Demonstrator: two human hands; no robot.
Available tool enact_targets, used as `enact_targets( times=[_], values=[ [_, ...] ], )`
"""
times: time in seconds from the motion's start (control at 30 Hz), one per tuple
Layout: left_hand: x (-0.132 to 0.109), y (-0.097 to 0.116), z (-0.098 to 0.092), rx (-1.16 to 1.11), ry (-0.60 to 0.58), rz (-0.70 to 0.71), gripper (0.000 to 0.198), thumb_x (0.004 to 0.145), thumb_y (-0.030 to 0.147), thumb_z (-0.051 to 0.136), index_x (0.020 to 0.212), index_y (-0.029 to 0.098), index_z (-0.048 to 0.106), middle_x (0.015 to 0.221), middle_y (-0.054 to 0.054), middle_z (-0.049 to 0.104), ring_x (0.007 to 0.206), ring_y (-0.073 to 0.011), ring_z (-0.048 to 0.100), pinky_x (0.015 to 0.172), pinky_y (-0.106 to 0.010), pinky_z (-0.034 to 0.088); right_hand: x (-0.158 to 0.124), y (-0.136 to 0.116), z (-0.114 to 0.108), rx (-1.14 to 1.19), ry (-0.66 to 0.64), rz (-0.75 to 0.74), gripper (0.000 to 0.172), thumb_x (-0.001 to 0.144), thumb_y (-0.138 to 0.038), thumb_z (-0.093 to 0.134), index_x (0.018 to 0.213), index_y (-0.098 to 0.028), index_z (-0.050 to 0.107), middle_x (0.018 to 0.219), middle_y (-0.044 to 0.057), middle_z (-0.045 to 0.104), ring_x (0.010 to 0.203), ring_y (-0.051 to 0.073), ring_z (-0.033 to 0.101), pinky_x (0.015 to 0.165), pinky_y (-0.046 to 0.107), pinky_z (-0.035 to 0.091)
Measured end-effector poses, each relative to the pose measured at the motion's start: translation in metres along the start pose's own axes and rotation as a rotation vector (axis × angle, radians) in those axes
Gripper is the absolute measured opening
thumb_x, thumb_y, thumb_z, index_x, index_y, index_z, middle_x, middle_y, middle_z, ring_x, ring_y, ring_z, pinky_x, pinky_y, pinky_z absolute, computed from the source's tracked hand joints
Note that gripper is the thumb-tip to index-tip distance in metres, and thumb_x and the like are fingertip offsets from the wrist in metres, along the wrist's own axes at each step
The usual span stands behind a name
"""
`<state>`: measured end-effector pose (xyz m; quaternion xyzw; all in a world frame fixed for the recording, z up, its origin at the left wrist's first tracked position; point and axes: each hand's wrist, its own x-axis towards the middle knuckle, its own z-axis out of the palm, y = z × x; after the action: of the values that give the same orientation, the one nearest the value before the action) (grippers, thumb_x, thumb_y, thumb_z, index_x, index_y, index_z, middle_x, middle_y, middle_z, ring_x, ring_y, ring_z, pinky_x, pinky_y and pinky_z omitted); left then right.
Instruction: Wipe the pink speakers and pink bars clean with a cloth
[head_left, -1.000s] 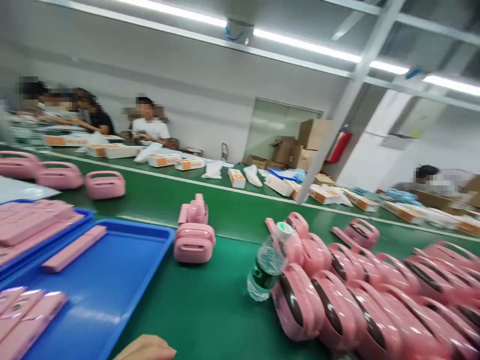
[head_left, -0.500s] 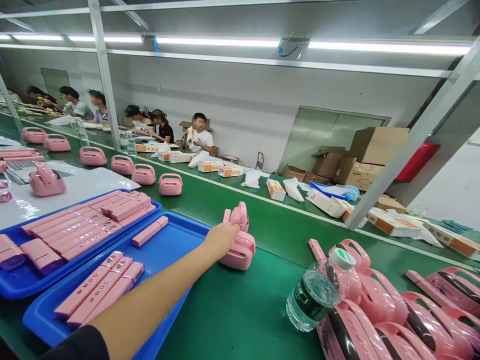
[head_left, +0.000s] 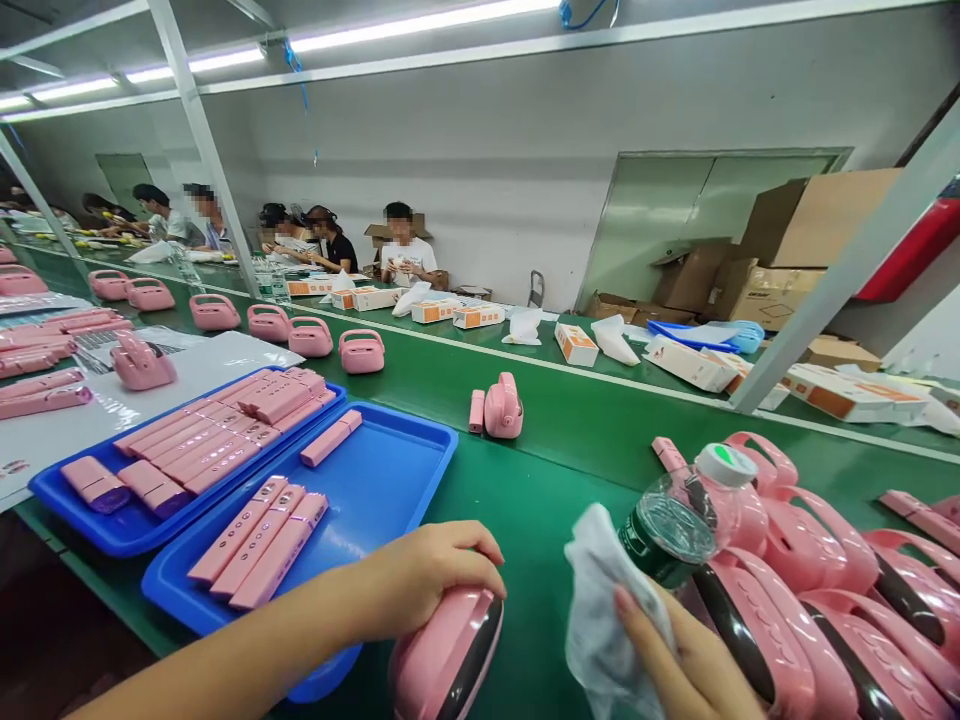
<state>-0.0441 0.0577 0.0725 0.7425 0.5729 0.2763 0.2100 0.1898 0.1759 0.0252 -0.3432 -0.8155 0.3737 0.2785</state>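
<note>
My left hand (head_left: 431,575) is closed on the top of a pink handled device (head_left: 435,660), a rounded casing with a glossy black panel, low at the front of the green surface. My right hand (head_left: 679,650) grips a crumpled white cloth (head_left: 604,610), held apart from the device. Just behind the cloth stands a clear water bottle (head_left: 664,525) with a white cap. Many similar pink devices (head_left: 784,610) are piled to the right of my right hand. Beyond my hands, another pink device (head_left: 504,408) stands beside a small pink bar (head_left: 477,410).
A blue tray (head_left: 397,450) at left holds several pink bars (head_left: 259,540); a second blue tray (head_left: 56,505) beside it is fuller. Pink devices (head_left: 361,350) line the green belt. White-orange boxes (head_left: 480,316) lie along the far side, where people work. A metal post (head_left: 840,270) slants at right.
My left hand has drawn back toward me with a pink device in it, leaving another standing farther off. My right hand with the white cloth has come into view. The view has tilted down.
</note>
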Motion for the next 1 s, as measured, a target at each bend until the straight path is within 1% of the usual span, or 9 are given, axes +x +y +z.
enact_targets(
  times=[0.13,0.23,0.33,0.43,0.63,0.77,0.9,0.93,1.0],
  values=[
    [-0.019,0.002,0.009,-0.115,0.192,-0.181,0.036,0.087,0.017,0.039,0.116,0.021,0.059,0.113,-0.006,0.064,0.105,-0.0164,0.057,0.093,-0.026,0.041,0.020,-0.016,0.049,0.119,-0.204,-0.206,0.046,0.091,-0.042,0.037,0.131,-0.021,0.044,0.132,0.005,0.050,0.122,0.022,0.045,0.102,0.040,0.035],
    [-0.043,0.004,0.027,-0.248,0.354,-0.359,0.037,0.088,0.036,0.041,0.120,0.027,0.056,0.124,-0.004,0.058,0.116,-0.0208,0.051,0.101,-0.032,0.036,0.015,-0.014,0.075,0.229,-0.251,-0.262,0.042,0.093,-0.036,0.036,0.133,-0.025,0.041,0.134,0.004,0.048,0.122,0.019,0.045,0.101,0.038,0.037],
    [-0.061,0.003,0.058,-0.335,0.460,-0.277,0.067,0.074,0.055,0.056,0.134,0.028,0.040,0.140,-0.005,0.041,0.127,-0.0279,0.038,0.107,-0.038,0.028,0.006,-0.005,0.092,0.274,-0.216,-0.303,0.043,0.092,-0.036,0.039,0.135,-0.026,0.039,0.135,0.004,0.046,0.124,0.021,0.042,0.102,0.041,0.035],
    [-0.061,-0.001,0.080,-0.318,0.601,-0.238,0.064,0.077,0.046,0.055,0.136,0.026,0.038,0.142,-0.006,0.038,0.129,-0.0287,0.036,0.108,-0.039,0.027,-0.002,0.002,0.105,0.181,-0.156,-0.352,0.048,0.093,-0.033,0.038,0.139,-0.024,0.030,0.140,0.005,0.039,0.127,0.021,0.037,0.102,0.040,0.033],
    [-0.036,0.002,0.071,-0.454,0.702,-0.308,0.048,0.083,0.042,0.048,0.126,0.020,0.052,0.130,-0.009,0.053,0.123,-0.0304,0.043,0.104,-0.040,0.032,-0.006,0.002,0.118,-0.052,-0.031,-0.908,0.063,0.089,-0.037,0.045,0.143,-0.022,0.017,0.134,0.009,0.045,0.125,0.028,0.035,0.098,0.041,0.037],
    [-0.029,0.006,0.063,-0.487,0.720,-0.342,0.047,0.083,0.042,0.049,0.122,0.019,0.055,0.121,-0.009,0.060,0.119,-0.0311,0.047,0.102,-0.040,0.035,-0.002,-0.005,0.113,-0.030,-0.032,-0.612,0.054,0.094,-0.027,0.035,0.143,-0.018,0.015,0.141,0.012,0.033,0.127,0.026,0.030,0.098,0.039,0.037],
    [-0.028,0.008,0.062,-0.476,0.729,-0.368,0.042,0.083,0.042,0.048,0.116,0.019,0.060,0.119,-0.008,0.061,0.116,-0.0298,0.049,0.100,-0.038,0.037,0.000,-0.011,0.111,-0.014,0.051,-0.881,0.057,0.092,-0.037,0.039,0.142,-0.018,0.020,0.131,0.009,0.048,0.129,0.020,0.026,0.100,0.035,0.031],
    [-0.028,0.009,0.062,-0.485,0.722,-0.372,0.042,0.084,0.042,0.047,0.116,0.018,0.060,0.118,-0.008,0.061,0.116,-0.0296,0.049,0.100,-0.038,0.037,0.000,-0.011,0.111,-0.006,0.035,-0.888,0.056,0.092,-0.036,0.040,0.142,-0.020,0.020,0.129,0.008,0.051,0.128,0.019,0.028,0.101,0.035,0.030],
    [-0.026,0.011,0.062,-0.512,0.719,-0.377,0.041,0.083,0.041,0.048,0.114,0.017,0.061,0.113,-0.009,0.064,0.115,-0.0296,0.050,0.100,-0.039,0.038,0.001,-0.006,0.113,0.037,-0.029,-0.669,0.053,0.094,-0.028,0.037,0.142,-0.022,0.018,0.134,0.007,0.046,0.127,0.019,0.031,0.101,0.035,0.032]
  ],
)
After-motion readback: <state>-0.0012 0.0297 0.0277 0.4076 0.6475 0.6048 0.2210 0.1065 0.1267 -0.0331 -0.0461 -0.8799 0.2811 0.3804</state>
